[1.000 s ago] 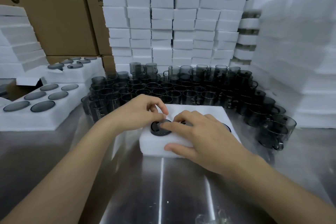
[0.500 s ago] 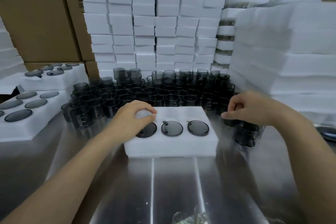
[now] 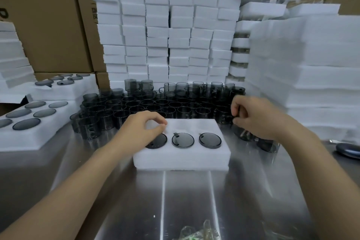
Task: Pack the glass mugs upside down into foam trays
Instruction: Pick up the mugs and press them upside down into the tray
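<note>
A steel tabletop (image 3: 185,191) carries a wall of foam blocks (image 3: 167,31) along its far edge, with loose mugs (image 3: 155,103) crowded in front. Near the middle lies a white tray (image 3: 181,160), with three packed mugs (image 3: 182,140) upside down in its near row. The left hand (image 3: 142,130) rests on the leftmost one, fingers curled, thumb and forefinger tips meeting with nothing seen between them. The right hand (image 3: 255,117) hangs past the tray's far right corner, curled fingers pinching a blurred mug (image 3: 226,119). A second ago this hand lay on the tray; the left has stayed put.
</note>
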`<state>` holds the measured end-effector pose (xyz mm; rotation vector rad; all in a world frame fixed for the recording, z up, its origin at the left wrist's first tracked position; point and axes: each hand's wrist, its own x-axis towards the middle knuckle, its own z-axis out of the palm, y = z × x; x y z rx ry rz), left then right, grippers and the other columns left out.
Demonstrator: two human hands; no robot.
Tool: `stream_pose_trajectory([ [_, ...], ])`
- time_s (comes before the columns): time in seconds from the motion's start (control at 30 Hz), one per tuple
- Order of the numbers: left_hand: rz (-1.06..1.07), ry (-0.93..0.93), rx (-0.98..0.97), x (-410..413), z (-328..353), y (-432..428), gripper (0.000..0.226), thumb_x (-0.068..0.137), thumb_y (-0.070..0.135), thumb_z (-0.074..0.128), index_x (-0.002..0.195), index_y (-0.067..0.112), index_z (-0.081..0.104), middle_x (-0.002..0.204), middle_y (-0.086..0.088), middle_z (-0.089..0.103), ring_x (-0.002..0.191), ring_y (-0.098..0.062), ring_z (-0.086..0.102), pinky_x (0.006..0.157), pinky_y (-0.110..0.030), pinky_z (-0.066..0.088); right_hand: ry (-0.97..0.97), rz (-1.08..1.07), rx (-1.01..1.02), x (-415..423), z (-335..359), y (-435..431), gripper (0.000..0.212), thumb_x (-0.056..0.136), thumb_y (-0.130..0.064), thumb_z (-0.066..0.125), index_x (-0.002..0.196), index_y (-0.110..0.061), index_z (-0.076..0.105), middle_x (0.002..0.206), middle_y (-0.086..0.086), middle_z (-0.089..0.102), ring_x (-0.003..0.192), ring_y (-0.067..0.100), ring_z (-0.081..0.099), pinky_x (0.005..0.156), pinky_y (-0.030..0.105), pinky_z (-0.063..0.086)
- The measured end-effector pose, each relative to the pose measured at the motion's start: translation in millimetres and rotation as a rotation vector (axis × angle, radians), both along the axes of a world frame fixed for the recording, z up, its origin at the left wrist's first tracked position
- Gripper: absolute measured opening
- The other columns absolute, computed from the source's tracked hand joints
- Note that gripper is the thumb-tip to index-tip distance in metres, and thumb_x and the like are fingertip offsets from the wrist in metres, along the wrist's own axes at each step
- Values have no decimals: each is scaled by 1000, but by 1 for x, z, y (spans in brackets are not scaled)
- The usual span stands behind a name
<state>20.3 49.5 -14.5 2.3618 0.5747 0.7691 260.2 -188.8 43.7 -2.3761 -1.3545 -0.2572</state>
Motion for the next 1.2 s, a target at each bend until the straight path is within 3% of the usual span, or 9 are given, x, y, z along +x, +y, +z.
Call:
stream_pose_trajectory([
  [0.13,-24,-43,122,0,4,-14,21,99,37,72,118,44,73,105,27,73,106,8,66,99,-36,55,-121,247,421,-43,3,12,23,100,-23,68,95,-37,51,87,-18,65,74,7,59,60,29,44],
  [0.27,-163,-157,-28,10,8,-40,78,84,66,73,153,61,36,116,24,72,101,-2,73,85,-29,55,-293,426,514,-84,-13,27,23,101,-17,68,100,-34,54,90,-15,61,78,11,59,62,35,52],
  [0.4,-210,-373,-170,16,9,-44,69,85,46,85,147,51,53,114,9,76,89,-15,76,73,-25,57,-490,451,503,-90,-34,43,31,94,-4,73,109,-27,59,99,-13,62,82,20,59,51,43,53],
  [0.53,-170,-543,-274,17,11,-49,59,83,9,92,127,35,62,109,3,79,83,-16,76,75,-24,59,-297,476,688,-87,-46,52,20,101,-20,69,116,-31,60,118,-18,57,95,9,64,58,33,59],
  [0.7,-184,-636,-329,17,14,-61,60,86,-4,85,124,32,57,113,5,79,92,-18,78,82,-28,62,9,507,873,-94,-55,58,32,100,-30,70,131,-32,61,122,-22,59,113,11,68,80,26,62],
  [0.83,-286,-627,-345,16,18,-68,53,93,10,81,130,35,54,120,4,78,105,-22,77,87,-43,63,73,497,939,-94,-48,55,40,100,-26,69,140,-25,61,131,-16,65,124,14,67,95,29,60],
  [1.0,-244,-632,-257,18,18,-71,51,84,19,85,122,31,54,114,5,78,99,-20,77,73,-34,60,131,527,945,-96,-37,45,63,86,-28,90,142,-20,60,135,-15,68,130,14,66,106,31,55],
  [1.13,-189,-668,-242,20,13,-73,68,65,33,95,117,29,52,103,4,73,91,-31,75,81,-62,62,144,580,844,-102,-37,44,71,82,-25,94,144,-22,59,137,-17,67,133,11,64,112,27,49],
  [1.2,-171,-674,-229,19,13,-73,73,62,37,95,120,32,52,102,2,70,90,-32,74,83,-64,61,124,582,807,-105,-38,46,69,83,-26,92,145,-23,59,137,-17,67,133,9,63,112,25,48],
])
